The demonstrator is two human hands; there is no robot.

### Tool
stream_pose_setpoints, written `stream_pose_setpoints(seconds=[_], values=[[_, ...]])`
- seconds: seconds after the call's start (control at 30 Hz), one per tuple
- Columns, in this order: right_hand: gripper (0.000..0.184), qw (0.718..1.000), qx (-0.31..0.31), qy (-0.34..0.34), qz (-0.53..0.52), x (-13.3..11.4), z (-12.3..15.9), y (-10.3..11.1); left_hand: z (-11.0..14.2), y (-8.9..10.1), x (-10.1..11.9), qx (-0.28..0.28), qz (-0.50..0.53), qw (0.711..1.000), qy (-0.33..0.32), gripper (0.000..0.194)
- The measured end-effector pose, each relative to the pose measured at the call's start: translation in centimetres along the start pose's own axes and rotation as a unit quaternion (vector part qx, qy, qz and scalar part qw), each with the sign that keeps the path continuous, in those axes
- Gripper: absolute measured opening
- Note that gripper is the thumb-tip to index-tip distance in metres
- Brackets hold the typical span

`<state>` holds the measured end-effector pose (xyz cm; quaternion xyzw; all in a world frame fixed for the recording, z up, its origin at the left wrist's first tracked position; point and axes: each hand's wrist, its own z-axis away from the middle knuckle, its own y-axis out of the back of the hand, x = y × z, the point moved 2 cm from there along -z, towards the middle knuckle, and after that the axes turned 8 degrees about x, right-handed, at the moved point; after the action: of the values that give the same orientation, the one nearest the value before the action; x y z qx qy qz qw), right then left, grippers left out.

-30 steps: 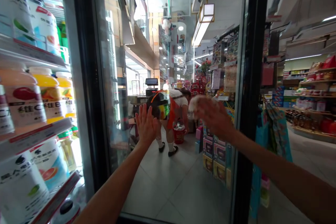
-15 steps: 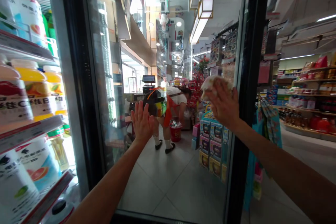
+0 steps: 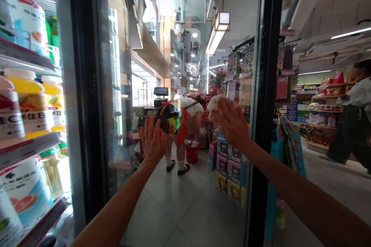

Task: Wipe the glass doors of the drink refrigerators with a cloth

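In front of me stands a glass door [image 3: 185, 204] in a black frame [image 3: 263, 104]. My left hand [image 3: 152, 139] lies flat against the glass left of the middle, fingers stretched and a little apart, with nothing in it. On the right side of the pane, my right hand [image 3: 232, 119] presses a pale cloth [image 3: 216, 105] to the glass. The fingers cover much of the cloth, which shows above and to the left of them.
At the left, lit cooler shelves [image 3: 31, 144] hold several drink bottles [image 3: 29, 100]. Through the glass I see a bent-over person [image 3: 191, 106], a red bucket [image 3: 191, 152] and stacked boxes [image 3: 228, 170]. Another person [image 3: 355, 119] walks at the far right, past stocked shelves [image 3: 324, 112].
My right hand has moved left and slightly down with the cloth. The left hand stays on the glass. A walking person has come into view at the right.
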<state>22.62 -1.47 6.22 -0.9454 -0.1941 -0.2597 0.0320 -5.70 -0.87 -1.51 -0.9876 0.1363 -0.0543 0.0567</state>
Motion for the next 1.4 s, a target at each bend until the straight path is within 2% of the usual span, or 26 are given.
stream_pose_setpoints(seconds=[0.07, 0.13, 0.2, 0.27, 0.3, 0.33, 0.37, 0.4, 0.5, 0.57, 0.63, 0.7, 0.77, 0.83, 0.93, 1.0, 1.07, 1.13, 1.2, 1.27, 1.33, 1.4], values=[[0.051, 0.993, 0.045, -0.102, 0.03, 1.8, -3.1, 0.0, 0.1, 0.0, 0.0, 0.0, -0.007, 1.0, -0.002, 0.051], [0.051, 0.993, 0.051, -0.102, 0.023, 0.9, -3.9, -0.5, 0.1, -0.1, -0.1, 0.001, -0.011, 1.0, -0.004, 0.051], [0.049, 1.0, 0.015, -0.014, -0.008, -1.9, -2.6, -1.2, 0.2, -0.1, -0.1, 0.0, -0.012, 1.0, -0.005, 0.05], [0.045, 0.991, -0.021, 0.125, -0.051, -4.7, -0.4, -1.8, 0.2, -0.2, -0.2, -0.002, -0.011, 1.0, -0.002, 0.05], [0.043, 0.981, -0.03, 0.18, -0.065, -5.3, 0.4, -1.9, 0.2, -0.2, -0.3, -0.002, -0.008, 1.0, 0.001, 0.05], [0.042, 0.976, -0.034, 0.205, -0.069, -5.3, 0.7, -1.9, 0.1, -0.2, -0.3, -0.001, -0.004, 1.0, 0.003, 0.05], [0.042, 0.979, -0.029, 0.195, -0.062, -4.5, 0.4, -1.7, 0.1, -0.2, -0.3, 0.0, 0.0, 1.0, 0.004, 0.05], [0.043, 0.988, -0.018, 0.15, -0.044, -3.3, -0.5, -1.5, 0.1, -0.2, -0.3, 0.003, 0.002, 1.0, 0.004, 0.05], [0.048, 0.998, 0.041, -0.047, 0.016, 0.9, -3.8, -0.7, 0.1, -0.2, -0.3, 0.01, -0.004, 1.0, -0.002, 0.05], [0.049, 0.996, 0.048, -0.077, 0.017, 1.1, -4.5, -0.6, 0.2, -0.2, -0.1, 0.01, -0.009, 1.0, -0.005, 0.05], [0.049, 1.0, 0.018, -0.023, -0.009, -1.0, -3.3, -1.0, 0.2, -0.2, -0.2, 0.007, -0.01, 1.0, -0.005, 0.05], [0.046, 0.995, -0.016, 0.088, -0.048, -4.0, -0.9, -1.5, 0.2, -0.1, -0.4, 0.006, -0.011, 1.0, -0.005, 0.049], [0.042, 0.979, -0.029, 0.185, -0.078, -6.1, 1.1, -1.8, 0.1, 0.0, -0.7, 0.008, -0.013, 1.0, -0.006, 0.049], [0.041, 0.979, -0.025, 0.188, -0.072, -6.1, 1.4, -1.8, 0.1, 0.2, -0.6, 0.012, -0.012, 1.0, -0.008, 0.048], [0.043, 0.994, -0.003, 0.101, -0.032, -4.1, -0.4, -1.4, 0.2, 0.3, 1.3, 0.035, 0.01, 0.999, -0.006, 0.048], [0.04, 0.993, 0.014, 0.11, -0.037, -3.0, -1.3, -0.6, 0.4, -0.2, 4.0, 0.021, 0.046, 0.998, -0.028, 0.048], [0.033, 0.988, 0.04, 0.133, -0.069, -2.0, -1.2, 1.0, 0.6, -1.0, 6.9, -0.017, 0.061, 0.997, -0.05, 0.049], [0.027, 0.987, 0.108, 0.081, -0.089, -0.2, 0.1, 3.3, 0.9, -1.7, 9.0, -0.044, 0.044, 0.997, -0.051, 0.051], [0.028, 0.972, 0.216, -0.07, -0.067, 2.7, 2.6, 5.9, 1.0, -2.0, 9.9, -0.042, 0.018, 0.998, -0.042, 0.052], [0.032, 0.922, 0.286, -0.255, -0.055, 5.6, 5.7, 7.3, 1.1, -2.1, 10.0, -0.035, 0.004, 0.998, -0.046, 0.052], [0.034, 0.867, 0.258, -0.406, -0.128, 7.2, 8.3, 6.8, 1.0, -2.0, 9.8, -0.032, -0.013, 0.998, -0.056, 0.052], [0.036, 0.815, 0.212, -0.486, -0.235, 7.6, 9.7, 5.1, 1.0, -2.2, 9.7, -0.03, -0.033, 0.997, -0.069, 0.053]])
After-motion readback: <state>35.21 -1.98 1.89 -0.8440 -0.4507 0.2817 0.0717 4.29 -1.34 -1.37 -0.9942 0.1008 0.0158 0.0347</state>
